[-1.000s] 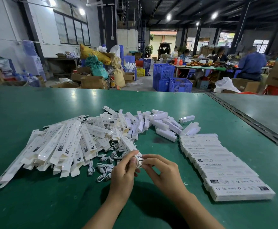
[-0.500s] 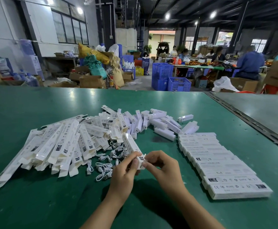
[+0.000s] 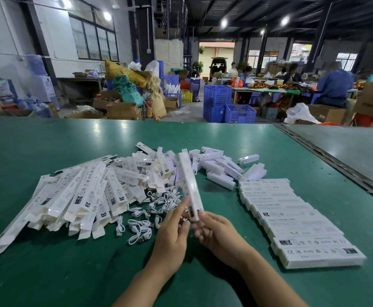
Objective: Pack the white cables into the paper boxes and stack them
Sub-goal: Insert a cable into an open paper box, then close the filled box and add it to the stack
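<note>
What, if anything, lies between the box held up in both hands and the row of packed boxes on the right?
Nothing visible. The paper box, held by the left hand and right hand, has only bare green table between it and the row of packed boxes; the loose boxes lie farther back.

The nearest packed box (image 3: 320, 257) in the right-hand row bore "CE FC RoHS". A flat box (image 3: 88, 182) in the left pile read "FC RoHS"; other print was too blurred.
</note>
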A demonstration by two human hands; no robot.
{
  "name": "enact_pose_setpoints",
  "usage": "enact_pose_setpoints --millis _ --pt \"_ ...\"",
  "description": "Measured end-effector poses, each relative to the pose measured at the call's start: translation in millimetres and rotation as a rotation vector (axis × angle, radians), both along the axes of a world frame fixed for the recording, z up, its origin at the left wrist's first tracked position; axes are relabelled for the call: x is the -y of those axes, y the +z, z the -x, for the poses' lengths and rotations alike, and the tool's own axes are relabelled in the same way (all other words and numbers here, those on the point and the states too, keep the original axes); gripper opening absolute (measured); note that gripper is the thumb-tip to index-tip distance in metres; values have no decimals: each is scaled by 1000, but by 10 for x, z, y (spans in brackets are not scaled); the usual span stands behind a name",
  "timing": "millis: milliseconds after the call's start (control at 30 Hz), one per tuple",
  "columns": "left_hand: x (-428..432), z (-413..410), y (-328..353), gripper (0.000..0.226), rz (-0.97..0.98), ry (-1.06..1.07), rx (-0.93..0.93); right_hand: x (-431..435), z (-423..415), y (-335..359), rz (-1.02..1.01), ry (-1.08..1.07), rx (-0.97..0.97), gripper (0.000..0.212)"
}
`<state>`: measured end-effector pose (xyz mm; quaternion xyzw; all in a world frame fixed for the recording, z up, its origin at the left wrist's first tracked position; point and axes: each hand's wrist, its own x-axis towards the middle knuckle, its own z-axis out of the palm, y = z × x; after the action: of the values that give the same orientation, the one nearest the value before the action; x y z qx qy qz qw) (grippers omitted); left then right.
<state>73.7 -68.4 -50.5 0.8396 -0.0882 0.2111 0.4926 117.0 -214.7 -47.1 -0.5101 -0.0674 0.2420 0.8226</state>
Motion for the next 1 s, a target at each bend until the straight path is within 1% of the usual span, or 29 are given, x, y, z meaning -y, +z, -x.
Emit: enact_pose_setpoints --millis 67,167,233,367,500,600,700,800,833,1000 --pt "15 -18 -26 62 33 53 -28 -16 -91 -5 -100 -140 -80 30" --pt "24 -42 -52 59 31 72 -37 0 -254 -3 -278 -332 -222 32" --pt "29 -51 -52 59 23 78 -56 20 -355 -3 -359 -417 -258 30" --pt "30 -63 -66 59 18 77 -85 -13 -516 20 -450 -579 -285 27" --pt "15 -70 -63 57 13 81 -89 -75 -657 105 -476 -736 -306 24" --pt "19 -77 -56 58 22 80 -99 -58 -763 158 -466 -808 -351 18" --pt "19 -75 -57 58 35 77 -91 -35 -839 202 -449 -874 -380 22" --pt "16 -89 -68 54 39 87 -83 -51 -862 218 -464 -914 -397 6" --pt "15 -93 -71 53 43 91 -83 -61 -855 227 -475 -919 -399 5" --pt "21 -94 -71 51 62 96 -79 -34 -863 208 -611 -901 -388 26"
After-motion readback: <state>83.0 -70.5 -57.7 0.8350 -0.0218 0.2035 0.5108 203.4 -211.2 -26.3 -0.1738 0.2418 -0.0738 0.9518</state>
